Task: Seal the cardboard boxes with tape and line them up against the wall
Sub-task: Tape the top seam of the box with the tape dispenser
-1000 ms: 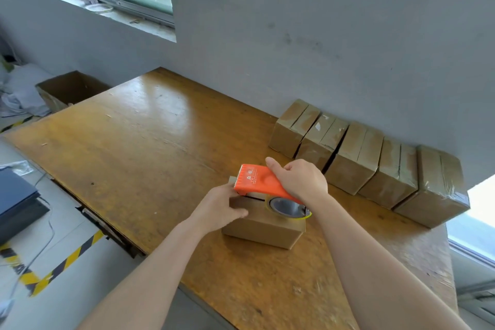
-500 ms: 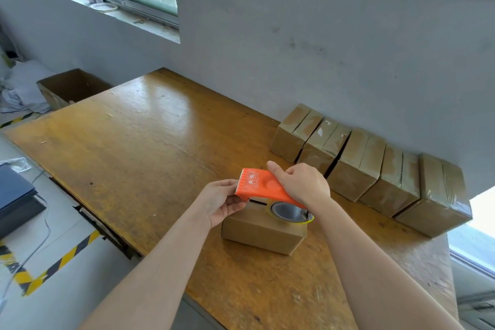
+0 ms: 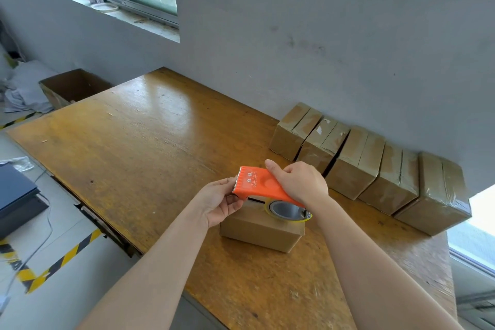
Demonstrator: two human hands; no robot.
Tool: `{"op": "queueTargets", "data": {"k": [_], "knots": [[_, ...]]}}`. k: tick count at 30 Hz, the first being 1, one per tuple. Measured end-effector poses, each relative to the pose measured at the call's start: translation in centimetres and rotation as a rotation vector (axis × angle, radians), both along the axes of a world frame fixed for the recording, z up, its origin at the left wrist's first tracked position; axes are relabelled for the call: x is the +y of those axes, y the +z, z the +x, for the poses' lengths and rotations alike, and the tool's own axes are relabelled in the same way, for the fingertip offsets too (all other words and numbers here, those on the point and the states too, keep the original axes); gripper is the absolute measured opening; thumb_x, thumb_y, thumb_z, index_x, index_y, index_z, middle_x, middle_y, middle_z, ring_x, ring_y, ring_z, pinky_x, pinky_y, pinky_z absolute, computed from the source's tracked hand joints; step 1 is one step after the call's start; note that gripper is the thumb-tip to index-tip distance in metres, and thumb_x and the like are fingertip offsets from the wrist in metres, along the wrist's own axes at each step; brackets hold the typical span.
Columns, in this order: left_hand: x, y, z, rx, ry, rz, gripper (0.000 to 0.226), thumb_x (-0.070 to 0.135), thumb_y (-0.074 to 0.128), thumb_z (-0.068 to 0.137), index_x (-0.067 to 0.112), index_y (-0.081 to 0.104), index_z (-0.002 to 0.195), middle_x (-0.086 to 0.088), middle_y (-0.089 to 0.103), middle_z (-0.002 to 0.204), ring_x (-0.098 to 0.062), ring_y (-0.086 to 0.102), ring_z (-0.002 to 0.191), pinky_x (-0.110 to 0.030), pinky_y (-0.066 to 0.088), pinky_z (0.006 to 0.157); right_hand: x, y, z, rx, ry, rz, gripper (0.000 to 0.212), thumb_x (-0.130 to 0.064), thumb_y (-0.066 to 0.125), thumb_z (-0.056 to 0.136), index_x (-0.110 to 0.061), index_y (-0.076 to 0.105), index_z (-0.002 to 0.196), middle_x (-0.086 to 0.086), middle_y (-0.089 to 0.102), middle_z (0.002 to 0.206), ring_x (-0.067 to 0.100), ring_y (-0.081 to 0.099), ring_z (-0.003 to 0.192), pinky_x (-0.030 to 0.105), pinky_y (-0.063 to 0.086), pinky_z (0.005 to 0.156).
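Cardboard box (image 3: 261, 230), a dark gap showing at its top seam, sits on the wooden table (image 3: 134, 155) near the front edge, directly beneath both hands. Just above it, the right hand (image 3: 300, 182) grips an orange tape dispenser (image 3: 263, 186), roll end rightward, toothed end leftward. The left hand (image 3: 219, 201) pinches at that toothed edge, over the box's left end. Taped boxes (image 3: 369, 166) line the wall (image 3: 348, 61), farther right.

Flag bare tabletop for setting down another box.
Free: the table across its whole left half, from the box to the far-left corner; the wall strip left of the row. Crowded: between box and row, where the right hand grips the dispenser and the left hand pinches its toothed end.
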State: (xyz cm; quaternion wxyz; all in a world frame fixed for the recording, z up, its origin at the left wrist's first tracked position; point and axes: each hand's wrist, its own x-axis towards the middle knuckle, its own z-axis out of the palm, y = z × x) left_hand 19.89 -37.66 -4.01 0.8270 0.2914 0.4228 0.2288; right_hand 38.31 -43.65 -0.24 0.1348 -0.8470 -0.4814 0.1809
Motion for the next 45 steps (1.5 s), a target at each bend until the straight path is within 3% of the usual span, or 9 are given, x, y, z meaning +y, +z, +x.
{"op": "queueTargets", "data": {"k": [4,9,13,18,28,32,36,39,45], "knots": [[-0.3,0.0,0.4,0.016,0.018,0.01,0.02,0.013,0.047,0.101,0.005,0.061,0.089,-0.008,0.065,0.067,-0.015,0.06,0.063,-0.023,0.053,0.052,0.0,0.0,0.0,0.004,0.007,-0.005,0.068,-0.076,0.032,0.09,-0.021,0.056,0.06,-0.004,0.054,0.055,0.011,0.055,0.052,0.021,0.038,0.051],[0.1,0.0,-0.2,0.016,0.006,0.015,0.045,0.046,0.052,0.096,0.003,0.065,0.089,-0.012,0.067,0.073,-0.02,0.065,0.069,-0.028,0.057,0.06,0.0,-0.1,0.3,0.015,0.009,-0.005,0.069,-0.077,0.032,0.089,-0.02,0.057,0.06,-0.004,0.055,0.056,0.012,0.057,0.053,0.022,0.039,0.051],[0.4,0.4,-0.2,0.135,-0.009,0.119,0.03,0.028,0.062,0.093,0.0,0.066,0.104,-0.014,0.069,0.082,-0.021,0.067,0.07,-0.026,0.057,0.053,0.3,0.1,-0.1,-0.03,0.021,-0.019,0.068,-0.076,0.031,0.09,-0.021,0.055,0.059,-0.005,0.053,0.055,0.011,0.055,0.052,0.021,0.037,0.05],[0.5,0.5,-0.3,0.165,-0.019,0.172,0.012,0.009,0.059,0.095,0.001,0.068,0.093,-0.016,0.07,0.077,-0.021,0.067,0.062,-0.027,0.058,0.052,0.3,0.2,0.0,-0.025,0.017,-0.022,0.068,-0.076,0.032,0.09,-0.021,0.054,0.058,-0.005,0.052,0.054,0.011,0.054,0.05,0.021,0.037,0.05],[0.5,0.2,1.0,0.343,-0.058,0.291,0.017,0.009,0.05,0.1,0.002,0.064,0.094,-0.013,0.066,0.076,-0.018,0.064,0.063,-0.027,0.055,0.055,0.1,0.3,-0.1,-0.021,0.025,-0.009,0.067,-0.075,0.031,0.09,-0.021,0.054,0.059,-0.004,0.053,0.055,0.011,0.056,0.052,0.021,0.038,0.051],[0.4,0.3,1.3,0.307,-0.037,0.251,0.015,0.007,0.053,0.098,0.003,0.063,0.088,-0.014,0.066,0.075,-0.019,0.065,0.063,-0.027,0.055,0.055,0.0,0.3,0.2,-0.003,0.01,-0.003,0.068,-0.076,0.031,0.09,-0.02,0.058,0.06,-0.004,0.056,0.056,0.012,0.059,0.055,0.022,0.042,0.055],[0.9,-0.1,1.3,0.494,0.064,0.369,0.009,0.002,0.064,0.09,0.003,0.067,0.082,-0.013,0.07,0.07,-0.019,0.066,0.058,-0.028,0.053,0.051,0.1,0.4,-0.1,-0.029,0.013,-0.03,0.069,-0.076,0.031,0.09,-0.019,0.059,0.063,-0.003,0.058,0.058,0.012,0.06,0.056,0.021,0.041,0.053],[0.9,-0.6,1.3,0.599,0.073,0.438,0.012,-0.001,0.061,0.089,0.004,0.07,0.083,-0.01,0.069,0.064,-0.017,0.063,0.05,-0.028,0.053,0.05,0.5,0.5,-0.4,-0.033,0.017,-0.077,0.071,-0.078,0.032,0.089,-0.017,0.059,0.063,-0.003,0.056,0.057,0.013,0.059,0.056,0.023,0.043,0.054],[1.5,-1.2,1.7,0.625,0.053,0.383,0.013,-0.001,0.055,0.094,0.008,0.064,0.091,-0.015,0.069,0.082,-0.018,0.063,0.054,-0.029,0.056,0.053,0.8,0.7,-0.5,-0.069,0.026,-0.118,0.074,-0.079,0.033,0.088,-0.014,0.065,0.074,-0.001,0.061,0.063,0.015,0.064,0.061,0.024,0.044,0.054]]}}
